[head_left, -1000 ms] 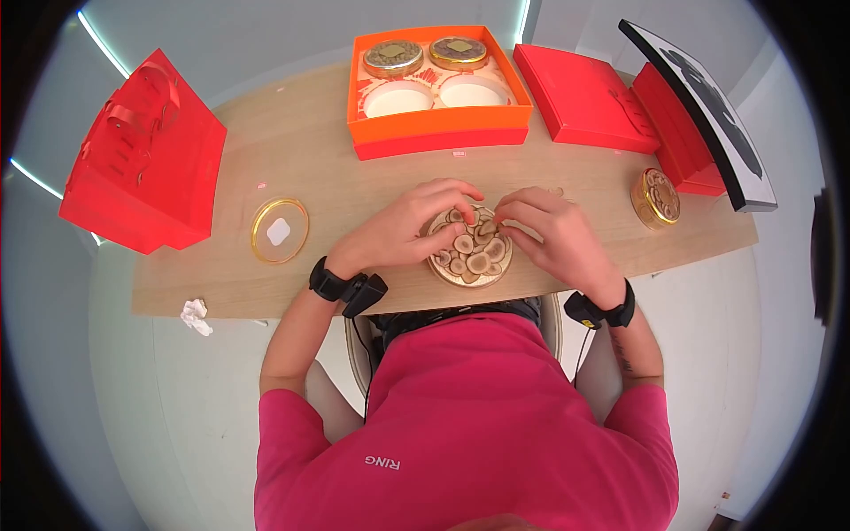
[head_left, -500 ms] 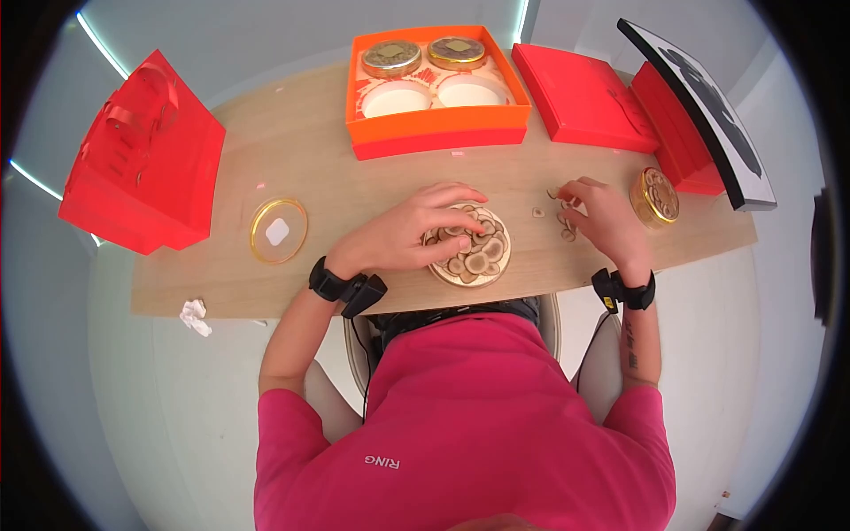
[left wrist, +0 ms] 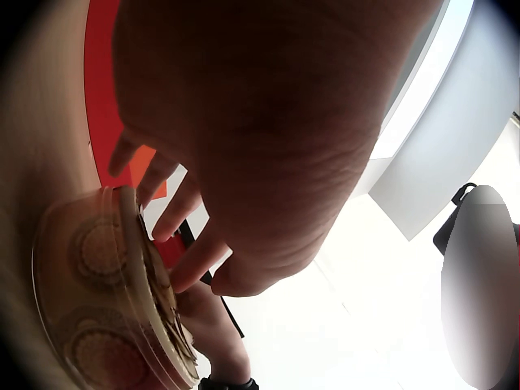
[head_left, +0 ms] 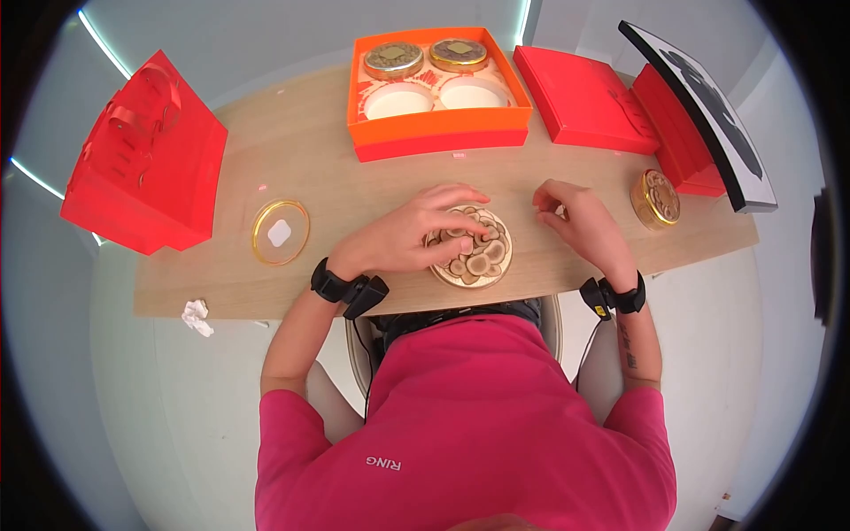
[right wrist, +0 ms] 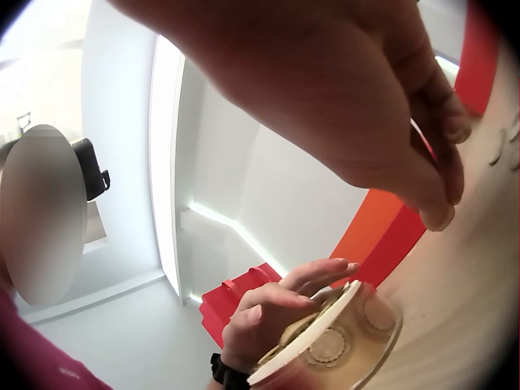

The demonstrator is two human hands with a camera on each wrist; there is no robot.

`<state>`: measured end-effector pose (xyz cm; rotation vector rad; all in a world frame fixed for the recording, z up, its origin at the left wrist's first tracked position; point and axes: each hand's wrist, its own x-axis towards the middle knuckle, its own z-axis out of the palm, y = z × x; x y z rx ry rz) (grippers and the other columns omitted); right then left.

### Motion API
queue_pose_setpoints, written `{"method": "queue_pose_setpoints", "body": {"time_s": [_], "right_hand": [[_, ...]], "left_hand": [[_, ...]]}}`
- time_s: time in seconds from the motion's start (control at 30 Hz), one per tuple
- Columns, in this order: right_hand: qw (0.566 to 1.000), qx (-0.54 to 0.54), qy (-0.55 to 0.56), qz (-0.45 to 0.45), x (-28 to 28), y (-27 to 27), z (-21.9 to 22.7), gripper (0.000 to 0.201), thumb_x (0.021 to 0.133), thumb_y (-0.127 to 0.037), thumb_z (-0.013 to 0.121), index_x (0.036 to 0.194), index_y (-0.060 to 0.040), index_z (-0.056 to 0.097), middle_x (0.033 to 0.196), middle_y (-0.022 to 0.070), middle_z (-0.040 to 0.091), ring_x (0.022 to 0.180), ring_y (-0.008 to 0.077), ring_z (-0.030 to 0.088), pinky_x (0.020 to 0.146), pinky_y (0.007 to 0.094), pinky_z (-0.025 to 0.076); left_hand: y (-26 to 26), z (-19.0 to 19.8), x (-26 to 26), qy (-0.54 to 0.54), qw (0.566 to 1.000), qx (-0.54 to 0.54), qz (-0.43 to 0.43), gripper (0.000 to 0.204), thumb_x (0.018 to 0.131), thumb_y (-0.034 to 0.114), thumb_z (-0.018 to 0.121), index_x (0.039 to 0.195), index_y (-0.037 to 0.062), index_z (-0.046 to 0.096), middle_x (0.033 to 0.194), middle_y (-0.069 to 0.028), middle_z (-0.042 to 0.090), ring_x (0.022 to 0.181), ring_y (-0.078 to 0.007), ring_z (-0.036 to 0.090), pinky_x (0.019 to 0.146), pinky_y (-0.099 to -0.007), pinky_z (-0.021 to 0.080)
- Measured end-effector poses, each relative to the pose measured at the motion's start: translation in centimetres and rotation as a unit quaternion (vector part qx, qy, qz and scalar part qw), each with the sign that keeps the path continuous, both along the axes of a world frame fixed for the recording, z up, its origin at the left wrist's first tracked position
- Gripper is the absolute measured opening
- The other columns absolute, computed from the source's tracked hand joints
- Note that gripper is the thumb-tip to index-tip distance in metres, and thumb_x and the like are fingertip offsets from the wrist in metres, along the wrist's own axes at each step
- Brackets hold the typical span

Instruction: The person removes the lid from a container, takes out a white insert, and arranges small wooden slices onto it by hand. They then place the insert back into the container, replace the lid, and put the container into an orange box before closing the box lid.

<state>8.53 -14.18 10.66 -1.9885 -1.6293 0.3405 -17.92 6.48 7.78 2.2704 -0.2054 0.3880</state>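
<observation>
A round clear jar (left wrist: 89, 292) heaped to its rim with round, brown-edged dried slices (head_left: 481, 263) stands near the table's front edge. Over its left side lies my left hand (head_left: 409, 232), fingers spread and loosely bent, fingertips at the slices. My right hand (head_left: 586, 232) is right of the jar, low over the table. Its fingers bend down with the tips close together in the right wrist view; I cannot tell whether they pinch a slice. Loose slices (right wrist: 499, 148) lie on the table beside that hand, hidden beneath it in the head view.
A gold-rimmed clear lid (head_left: 281, 232) lies left. At the back, an orange-red box (head_left: 443, 124) holds two jars and two round wells. A red box lid (head_left: 580, 97), a framed picture (head_left: 708, 106) and another filled jar (head_left: 655, 199) stand right; a red bag (head_left: 146, 168) stands far left.
My right hand moved from the jar to the loose slices on the right, then slightly left and over them. The left hand stays over the jar, its fingers slightly more spread.
</observation>
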Motion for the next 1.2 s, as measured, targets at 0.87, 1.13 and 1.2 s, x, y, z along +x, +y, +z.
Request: {"method": "queue_pose_setpoints", "body": {"time_s": [0.87,1.13,1.2], "right_hand": [[0.993,-0.004,-0.108,-0.047,1.8,-3.1,2.1,0.021,0.093,-0.004,0.078,0.115,-0.0042,0.079,0.113,0.0154,0.077,0.108,0.0391,0.074,0.094,0.0474,0.059],[0.983,-0.149,-0.105,-0.038,3.3,-3.2,1.1,0.030,0.082,-0.001,0.087,0.111,-0.0018,0.078,0.108,0.0134,0.077,0.105,0.0325,0.076,0.095,0.0442,0.059],[0.983,-0.150,-0.091,-0.051,3.3,-2.9,0.9,0.029,0.083,0.000,0.086,0.111,-0.0010,0.078,0.107,0.0140,0.078,0.103,0.0320,0.076,0.094,0.0437,0.060]], "left_hand": [[0.2,0.4,-0.1,-0.030,0.999,-0.039,0.021,0.035,0.092,-0.013,0.059,0.110,0.0030,0.084,0.150,-0.0156,0.068,0.141,-0.0349,0.065,0.118,-0.0444,0.052],[0.4,0.3,-0.1,-0.033,0.999,-0.034,0.000,0.036,0.089,-0.013,0.059,0.105,0.0042,0.086,0.150,-0.0157,0.068,0.143,-0.0353,0.064,0.120,-0.0450,0.051],[0.3,0.3,0.0,-0.038,0.999,-0.036,-0.001,0.029,0.092,-0.010,0.061,0.103,0.0040,0.084,0.148,-0.0147,0.069,0.141,-0.0348,0.064,0.118,-0.0456,0.052]]}}
